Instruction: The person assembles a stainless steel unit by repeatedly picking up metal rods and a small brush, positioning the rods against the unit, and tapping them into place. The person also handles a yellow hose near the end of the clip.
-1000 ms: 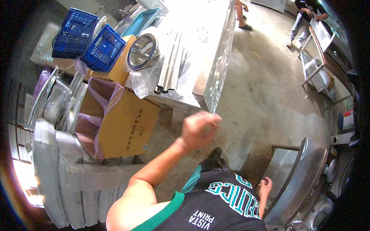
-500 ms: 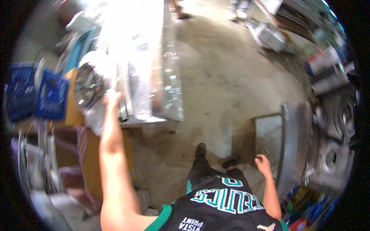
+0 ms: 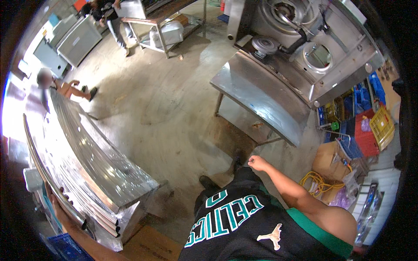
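At the lower left, my left hand (image 3: 60,205) is closed round a long, thin metal strip (image 3: 40,167). The strip runs from my hand toward the far left, slightly bowed in this wide view. Beside it lies a stack of long metal pieces (image 3: 82,130) under clear plastic film, on a bench. My right hand (image 3: 257,163) hangs in front of my body, over the floor, with its fingers curled. Whatever is between those fingers, if anything, is hidden.
A steel-topped table (image 3: 265,100) stands ahead to the right, below a large steel machine (image 3: 322,52) with round openings. Cardboard boxes (image 3: 333,161), a yellow cable (image 3: 320,185) and a yellow crate (image 3: 382,127) are at the right. One person (image 3: 65,89) sits far left; another (image 3: 111,17) stands behind.
The view has swung so that the plastic-covered stack now lies further left and the steel table and machine are nearer the middle. My left hand is lower left, the right hand still curled.
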Tool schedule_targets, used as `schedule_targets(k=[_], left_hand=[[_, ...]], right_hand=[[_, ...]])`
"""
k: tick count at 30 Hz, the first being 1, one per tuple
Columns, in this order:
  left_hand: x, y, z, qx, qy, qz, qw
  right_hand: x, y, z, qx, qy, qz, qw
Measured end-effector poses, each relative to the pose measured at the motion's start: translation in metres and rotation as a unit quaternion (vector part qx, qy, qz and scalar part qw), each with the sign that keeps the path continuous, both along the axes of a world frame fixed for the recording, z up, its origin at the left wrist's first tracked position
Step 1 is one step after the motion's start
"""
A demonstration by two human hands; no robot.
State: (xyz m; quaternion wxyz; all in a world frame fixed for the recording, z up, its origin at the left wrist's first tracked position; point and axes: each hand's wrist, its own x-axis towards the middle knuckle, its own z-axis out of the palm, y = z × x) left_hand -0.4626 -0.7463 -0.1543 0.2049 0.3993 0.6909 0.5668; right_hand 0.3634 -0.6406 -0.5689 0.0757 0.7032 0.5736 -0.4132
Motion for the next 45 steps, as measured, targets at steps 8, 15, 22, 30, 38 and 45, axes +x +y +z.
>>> schedule_targets(k=[8, 15, 22, 30, 38, 45], left_hand=[[0.139, 0.153, 0.061, 0.209, -0.413, -0.435, 0.772], [0.272, 0.239, -0.060, 0.168, -0.470, -0.377, 0.780], [0.400, 0.225, -0.217, -0.167, -0.303, -0.158, 0.925], [0.421, 0.135, -0.418, -0.278, 0.036, -0.092, 0.955], [0.425, 0.069, -0.484, -0.436, 0.120, 0.078, 0.889], [0.447, 0.050, -0.531, -0.421, 0.181, 0.012, 0.889]], right_hand=[[0.008, 0.029, -0.017, 0.032, 0.111, -0.082, 0.990], [0.044, 0.017, -0.056, 0.011, 0.105, -0.127, 0.986], [0.081, 0.039, -0.174, -0.063, 0.156, -0.287, 0.943], [0.161, 0.186, -0.413, -0.040, 0.116, -0.532, 0.838], [0.207, 0.278, -0.585, 0.005, -0.018, -0.662, 0.750], [0.211, 0.293, -0.611, -0.030, -0.145, -0.506, 0.850]])
